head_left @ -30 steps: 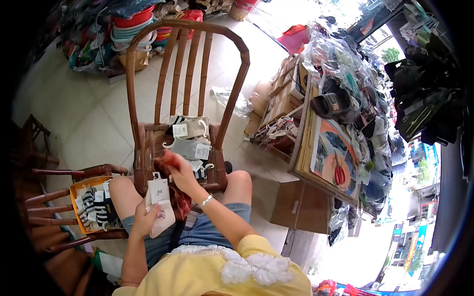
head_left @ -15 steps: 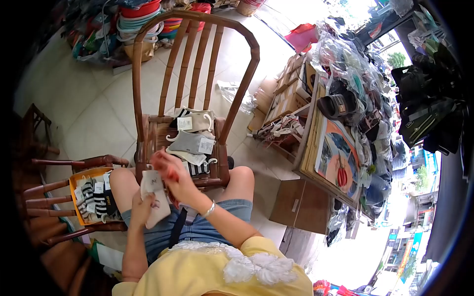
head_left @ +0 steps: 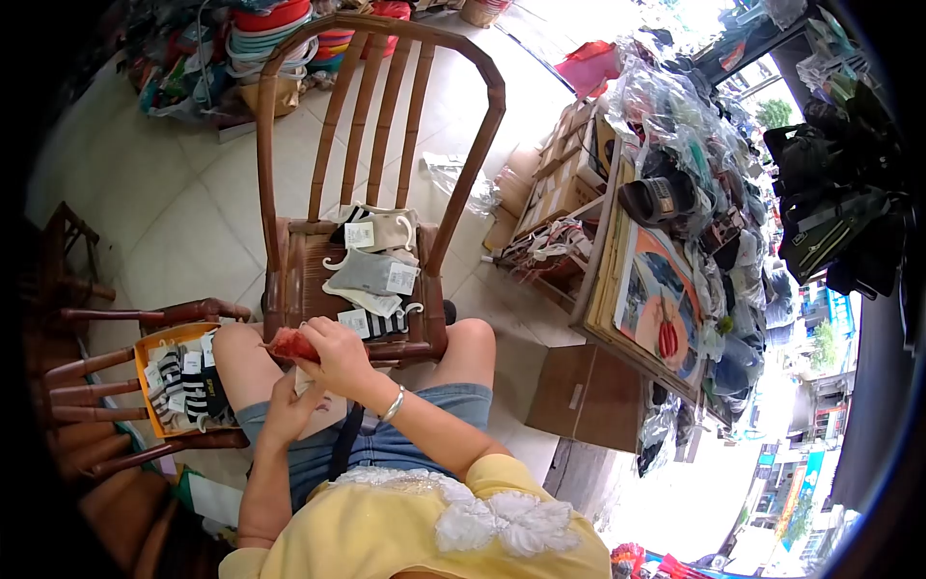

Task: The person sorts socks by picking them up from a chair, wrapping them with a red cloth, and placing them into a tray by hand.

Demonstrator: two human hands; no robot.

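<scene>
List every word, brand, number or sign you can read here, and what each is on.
None reads with certainty.
Black sock in the orange tray: yellow lettering, perhaps "SPORT", too small to be sure.
White tags on the socks on the chair: print too small.
Pale sock in the left hand: mark blurred.
Blue sign outside: blurred.

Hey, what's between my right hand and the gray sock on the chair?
In the head view, between your right hand and the gray sock lie a cream sock and, closer to the hand, a striped sock with a white tag.
</scene>
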